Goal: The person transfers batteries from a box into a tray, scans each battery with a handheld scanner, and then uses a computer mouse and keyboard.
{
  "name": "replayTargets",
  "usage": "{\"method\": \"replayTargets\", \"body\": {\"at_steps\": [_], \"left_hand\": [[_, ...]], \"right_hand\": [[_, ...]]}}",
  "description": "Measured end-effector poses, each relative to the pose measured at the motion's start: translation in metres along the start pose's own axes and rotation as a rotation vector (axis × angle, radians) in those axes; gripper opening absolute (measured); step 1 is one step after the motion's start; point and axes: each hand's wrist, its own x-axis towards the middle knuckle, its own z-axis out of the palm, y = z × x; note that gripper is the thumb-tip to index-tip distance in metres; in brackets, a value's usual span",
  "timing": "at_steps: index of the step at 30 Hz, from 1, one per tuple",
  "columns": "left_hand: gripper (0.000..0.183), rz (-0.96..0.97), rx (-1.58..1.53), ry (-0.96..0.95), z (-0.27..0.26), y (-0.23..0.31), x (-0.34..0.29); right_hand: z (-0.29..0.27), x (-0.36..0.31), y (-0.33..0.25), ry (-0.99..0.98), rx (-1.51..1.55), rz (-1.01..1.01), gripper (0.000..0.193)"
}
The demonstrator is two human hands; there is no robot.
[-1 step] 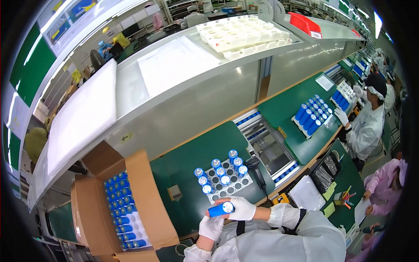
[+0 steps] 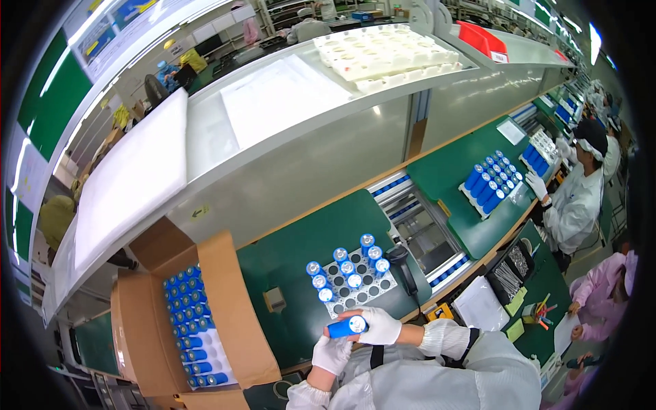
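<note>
A blue cylindrical battery cell [image 2: 345,327] lies nearly sideways between my gloved hands, its silvery end toward the right. My right hand [image 2: 380,326] is closed around the end on that side. At the other end, the bare fingertips of my left hand [image 2: 333,353] pinch the cell from below. Just beyond my hands, a white tray [image 2: 350,302] with round holes sits on the green bench, holding several upright blue cells [image 2: 354,281] and some vacant holes. To the left, an open cardboard box [image 2: 236,311] contains many similar cells [image 2: 188,307], some lying over on white packing.
A black handheld scanner [image 2: 403,272] stands at the tray's right, beside a roller conveyor [image 2: 427,232]. A small tan block [image 2: 275,299] lies left of the tray. Overhead runs a shelf with white foam trays [image 2: 386,55] and a red bin [image 2: 480,41]. A co-worker [image 2: 581,184] sits at right.
</note>
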Motion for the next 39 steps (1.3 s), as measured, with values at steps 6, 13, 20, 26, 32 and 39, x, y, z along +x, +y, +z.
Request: {"method": "replayTargets", "body": {"at_steps": [6, 13, 20, 26, 32, 39], "left_hand": [[0.074, -0.184, 0.364, 0.294, 0.003, 0.004, -0.030], [0.027, 0.761, 1.417, 0.318, 0.112, 0.056, -0.183], [0.035, 1.188, 1.933, 1.389, 0.011, 0.239, -0.227], [0.064, 0.087, 2.419, 1.642, 0.014, 0.236, -0.233], [0.094, -0.237, 2.351, 1.751, 0.025, 0.242, -0.220], [0.094, -0.279, 2.427, 1.735, 0.020, 0.240, -0.218]], "right_hand": [[0.028, -0.002, 0.025, 0.164, -0.207, 0.249, 0.055], [0.048, 0.018, 0.089, 0.242, -0.493, 0.124, 0.051], [0.051, 0.025, 0.086, 0.219, -0.616, 0.155, 0.052], [0.062, 0.046, 0.067, 0.130, -0.598, 0.369, 0.048], [0.070, 0.042, 0.070, 0.200, -0.742, 0.350, 0.057], [0.065, 0.043, 0.060, 0.172, -0.699, 0.407, 0.057]]}}
